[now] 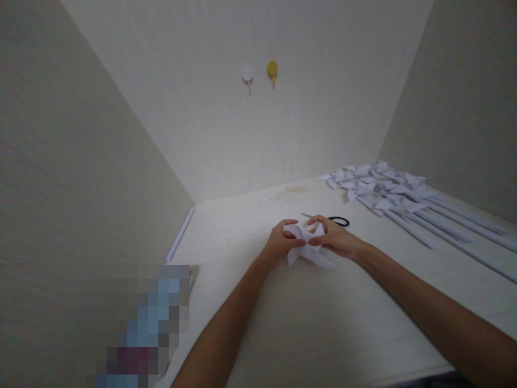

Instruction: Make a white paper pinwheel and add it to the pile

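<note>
A white paper pinwheel (309,255) is held between both hands above the middle of the table. My left hand (283,241) grips its left side, with the thumb pressed near the centre and the fingers behind the blades. On the other side, my right hand (329,237) pinches a blade with thumb and fingers. Two pointed blades stick out below the hands, toward me. Just beyond my right hand lie scissors (339,221) with black handles, partly hidden by that hand.
Several finished paper pinwheels (379,188) on white paper sticks (420,231) lie piled at the right. One white paper stick (180,235) rests along the left table edge. Walls enclose the white table (230,242); a yellow hook (272,69) and a white hook (247,74) hang on the back wall.
</note>
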`<state>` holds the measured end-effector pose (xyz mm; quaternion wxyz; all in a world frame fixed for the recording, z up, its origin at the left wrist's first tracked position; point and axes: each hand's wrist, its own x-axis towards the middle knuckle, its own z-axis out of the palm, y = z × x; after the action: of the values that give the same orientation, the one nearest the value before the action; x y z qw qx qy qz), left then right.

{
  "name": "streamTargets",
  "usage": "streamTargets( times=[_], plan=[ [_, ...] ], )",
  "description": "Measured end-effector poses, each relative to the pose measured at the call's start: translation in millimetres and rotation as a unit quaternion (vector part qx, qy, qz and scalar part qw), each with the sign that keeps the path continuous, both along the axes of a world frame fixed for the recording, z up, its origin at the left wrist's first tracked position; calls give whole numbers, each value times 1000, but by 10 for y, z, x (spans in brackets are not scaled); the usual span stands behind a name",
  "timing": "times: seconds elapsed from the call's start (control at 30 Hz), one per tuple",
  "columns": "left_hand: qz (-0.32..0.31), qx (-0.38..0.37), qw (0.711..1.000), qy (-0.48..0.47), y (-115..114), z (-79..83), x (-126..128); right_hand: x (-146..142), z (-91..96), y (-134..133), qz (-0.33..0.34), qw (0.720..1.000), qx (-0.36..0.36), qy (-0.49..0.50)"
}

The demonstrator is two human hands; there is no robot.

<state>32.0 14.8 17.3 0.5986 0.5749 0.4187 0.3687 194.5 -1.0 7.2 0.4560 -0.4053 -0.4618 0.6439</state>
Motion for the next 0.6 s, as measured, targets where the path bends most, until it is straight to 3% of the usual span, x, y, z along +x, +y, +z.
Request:
streamTargets(
  times=[0.6],
  plan=[
    [-29, 18, 997, 64, 74, -64, -42, 12, 9, 3, 23, 1000, -3, -17]
  ],
)
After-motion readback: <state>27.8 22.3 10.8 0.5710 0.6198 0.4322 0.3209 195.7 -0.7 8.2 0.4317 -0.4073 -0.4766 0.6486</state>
